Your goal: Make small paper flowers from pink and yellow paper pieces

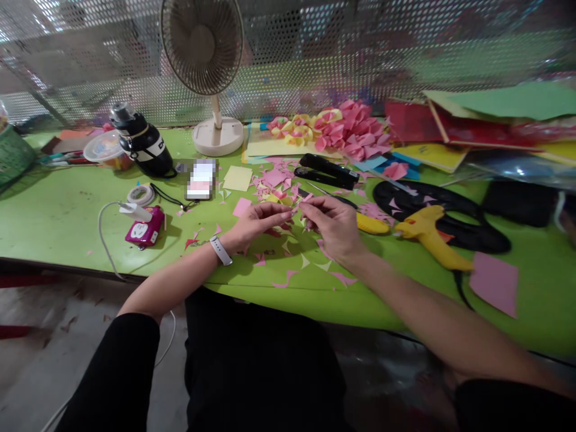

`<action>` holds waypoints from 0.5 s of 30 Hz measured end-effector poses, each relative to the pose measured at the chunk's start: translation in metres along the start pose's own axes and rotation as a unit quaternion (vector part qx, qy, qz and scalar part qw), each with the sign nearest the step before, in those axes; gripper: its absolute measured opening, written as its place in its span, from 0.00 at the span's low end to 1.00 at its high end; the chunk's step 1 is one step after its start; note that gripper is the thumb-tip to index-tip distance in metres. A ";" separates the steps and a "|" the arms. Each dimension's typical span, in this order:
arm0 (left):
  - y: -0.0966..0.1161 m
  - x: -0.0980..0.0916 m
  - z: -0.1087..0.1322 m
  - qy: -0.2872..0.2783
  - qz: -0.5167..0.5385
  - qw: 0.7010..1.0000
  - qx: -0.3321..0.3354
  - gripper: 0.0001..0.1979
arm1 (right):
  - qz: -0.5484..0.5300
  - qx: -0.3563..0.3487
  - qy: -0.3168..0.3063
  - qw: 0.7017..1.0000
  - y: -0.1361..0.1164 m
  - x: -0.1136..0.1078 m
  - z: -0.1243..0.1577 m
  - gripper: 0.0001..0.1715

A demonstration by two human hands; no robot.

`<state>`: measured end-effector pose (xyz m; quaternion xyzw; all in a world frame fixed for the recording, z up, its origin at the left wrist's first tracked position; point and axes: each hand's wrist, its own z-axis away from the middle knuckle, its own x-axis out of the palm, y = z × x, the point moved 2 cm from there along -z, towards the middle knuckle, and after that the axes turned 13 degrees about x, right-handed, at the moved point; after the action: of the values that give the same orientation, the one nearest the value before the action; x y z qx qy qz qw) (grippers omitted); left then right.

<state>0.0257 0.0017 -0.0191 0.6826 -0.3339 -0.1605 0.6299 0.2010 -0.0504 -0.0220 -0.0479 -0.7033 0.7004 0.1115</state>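
Above the middle of the green table (81,222), my left hand (261,223) and my right hand (335,228) meet at the fingertips. Both are closed in a pinch on a small piece of pink paper (296,210), mostly hidden by the fingers. Right behind them lies a heap of pink paper scraps (272,177), with a bit of yellow paper (276,198) at its near side. More cut scraps (288,279) are scattered under and in front of my hands. Scissors with yellow handles (372,224) seem to lie just beyond my right hand, partly covered by it.
At the right are a yellow glue gun (432,237), a pink paper square (495,283) and a black stapler (326,172). Pink and yellow paper flowers (351,129) are piled behind. Leftward stand a fan (218,137), a black bottle (144,144), a phone (201,179) and a purple power adapter (144,228).
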 end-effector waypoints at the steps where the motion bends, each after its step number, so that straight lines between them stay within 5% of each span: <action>1: 0.000 0.001 0.000 0.001 -0.002 1.000 0.001 0.20 | 0.004 -0.002 0.002 1.000 0.000 0.000 0.000 0.07; 15: 0.001 -0.004 -0.002 0.045 0.005 0.999 0.010 0.15 | 0.047 -0.007 -0.007 0.999 -0.006 -0.002 0.002 0.10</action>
<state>0.0233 0.0059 -0.0188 0.6937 -0.3103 -0.1237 0.6381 0.2031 -0.0533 -0.0163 -0.0764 -0.7062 0.7001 0.0729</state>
